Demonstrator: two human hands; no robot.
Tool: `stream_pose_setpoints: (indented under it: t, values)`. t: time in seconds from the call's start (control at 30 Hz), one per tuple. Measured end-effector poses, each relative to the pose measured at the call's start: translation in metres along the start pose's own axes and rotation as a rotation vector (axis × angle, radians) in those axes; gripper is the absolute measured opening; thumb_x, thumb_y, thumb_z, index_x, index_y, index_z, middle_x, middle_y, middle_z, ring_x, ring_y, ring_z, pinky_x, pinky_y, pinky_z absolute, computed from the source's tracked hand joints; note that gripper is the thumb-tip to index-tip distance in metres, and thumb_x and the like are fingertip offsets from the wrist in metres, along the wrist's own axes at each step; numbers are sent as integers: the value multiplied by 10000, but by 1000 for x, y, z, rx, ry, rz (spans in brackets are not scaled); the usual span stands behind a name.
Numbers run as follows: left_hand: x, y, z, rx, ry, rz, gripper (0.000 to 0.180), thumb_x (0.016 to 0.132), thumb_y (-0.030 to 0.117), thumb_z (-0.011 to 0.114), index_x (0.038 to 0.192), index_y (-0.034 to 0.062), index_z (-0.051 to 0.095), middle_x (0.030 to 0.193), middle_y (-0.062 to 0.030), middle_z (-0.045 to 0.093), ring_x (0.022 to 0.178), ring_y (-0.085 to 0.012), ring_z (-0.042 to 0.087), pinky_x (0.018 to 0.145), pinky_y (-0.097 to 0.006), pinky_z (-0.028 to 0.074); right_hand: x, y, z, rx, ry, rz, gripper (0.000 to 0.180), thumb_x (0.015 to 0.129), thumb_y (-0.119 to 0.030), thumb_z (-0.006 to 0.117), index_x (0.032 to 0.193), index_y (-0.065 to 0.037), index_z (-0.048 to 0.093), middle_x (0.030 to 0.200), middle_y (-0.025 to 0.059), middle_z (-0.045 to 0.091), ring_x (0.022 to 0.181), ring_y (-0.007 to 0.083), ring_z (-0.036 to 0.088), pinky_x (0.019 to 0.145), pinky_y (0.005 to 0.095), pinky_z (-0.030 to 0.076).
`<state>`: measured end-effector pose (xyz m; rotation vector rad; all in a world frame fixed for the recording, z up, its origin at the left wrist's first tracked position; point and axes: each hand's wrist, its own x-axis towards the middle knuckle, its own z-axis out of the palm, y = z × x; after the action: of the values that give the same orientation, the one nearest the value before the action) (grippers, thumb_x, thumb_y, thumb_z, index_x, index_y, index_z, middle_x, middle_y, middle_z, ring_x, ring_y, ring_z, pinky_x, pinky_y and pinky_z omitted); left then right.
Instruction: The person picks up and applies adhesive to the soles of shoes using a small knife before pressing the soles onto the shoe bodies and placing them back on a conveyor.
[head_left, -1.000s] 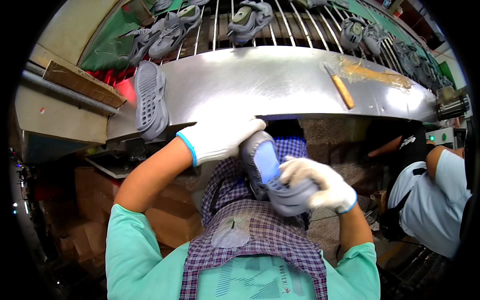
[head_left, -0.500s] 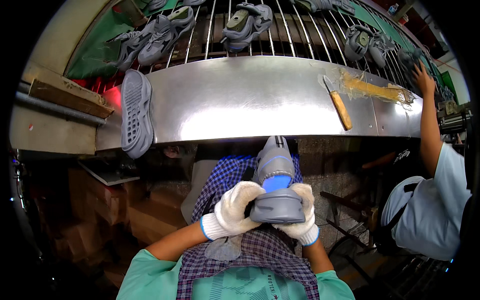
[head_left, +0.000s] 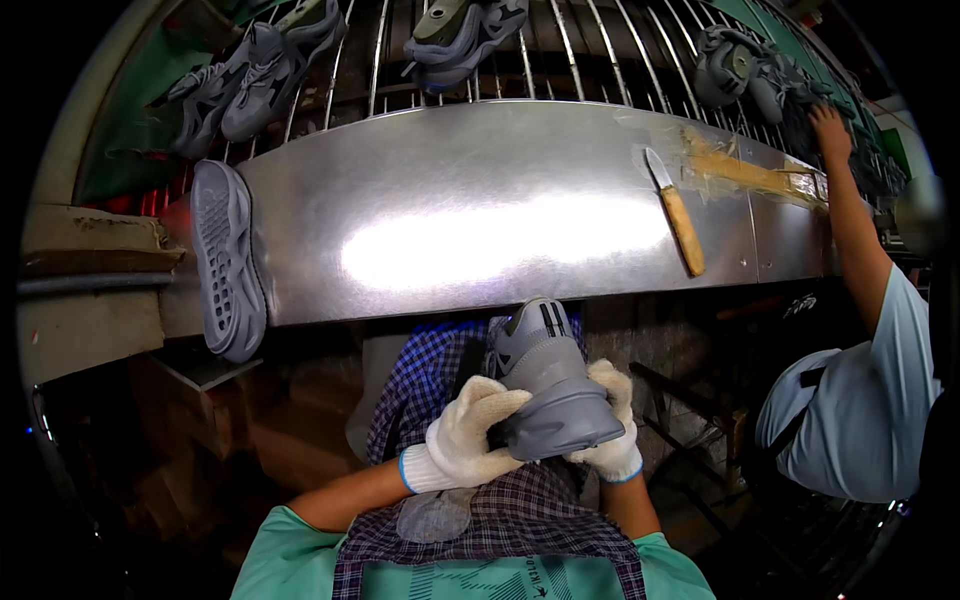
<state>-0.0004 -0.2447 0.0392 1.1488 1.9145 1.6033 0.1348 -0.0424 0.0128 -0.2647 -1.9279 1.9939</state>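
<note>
Grey shoe [head_left: 545,385] at centre, paler grey upper, darker grey sole — held between white knit gloves with blue cuffs, left hand [head_left: 468,440] and right hand [head_left: 612,440]. Apron [head_left: 500,510] at 6 o'clock: blue-and-white check. Sleeves mint green. Loose grey sole [head_left: 225,260] at 9 o'clock, lattice tread. Bench [head_left: 480,220] bare silver steel, white glare patch. Knife [head_left: 678,215] at 2 o'clock — tan wooden handle. Co-worker's shirt [head_left: 870,400] at 3 o'clock, pale blue.

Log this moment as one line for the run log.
left hand: grips grey shoe | right hand: grips same shoe | loose sole: on steel bench left edge | knife: on bench
</note>
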Motion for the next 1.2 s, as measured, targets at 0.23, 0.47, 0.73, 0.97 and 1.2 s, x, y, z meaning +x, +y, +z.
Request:
stream_pose_setpoints:
  t: [0.23,0.47,0.73,0.97,1.2]
  values:
    - [-1,-5,1,7,-16,-77,769,660,258,945,1318,23,622,1091,-160,628,850,-299,660,675,-388,567,6,7,-8,-83,-56,45,1044,561,-522,1033,1360,-94,516,1135,83,597,997,240,569,838,408,505]
    - [-4,-2,-8,119,-159,-319,826,708,383,963,1331,27,553,871,-84,666,712,-245,686,635,-375,569,-9,9,-17,-374,-125,332,1270,489,-539,1052,1476,-27,437,1437,190,530,1254,349,614,1063,485,531]
    - [8,9,-90,232,-582,-563,621,911,440,838,1305,12,619,1033,-137,757,917,-254,768,806,-346,631,8,-14,-8,-623,-463,469,1073,663,-420,1014,1503,-2,494,1373,151,654,1315,311,611,1139,466,489]
    - [76,26,-93,241,-390,-270,1007,851,517,855,1597,18,398,1502,-242,573,1337,-394,617,1143,-442,499,-36,60,-6,691,-86,560,756,860,-383,872,1455,-22,576,1400,100,667,1279,275,634,1141,456,477]
    - [100,149,-136,2,-261,178,1252,652,363,1050,1599,-40,338,1438,-231,605,1347,-315,606,1153,-431,483,82,29,-30,856,-39,405,584,952,-272,801,1424,1,591,1329,88,685,1228,238,645,1090,401,523]
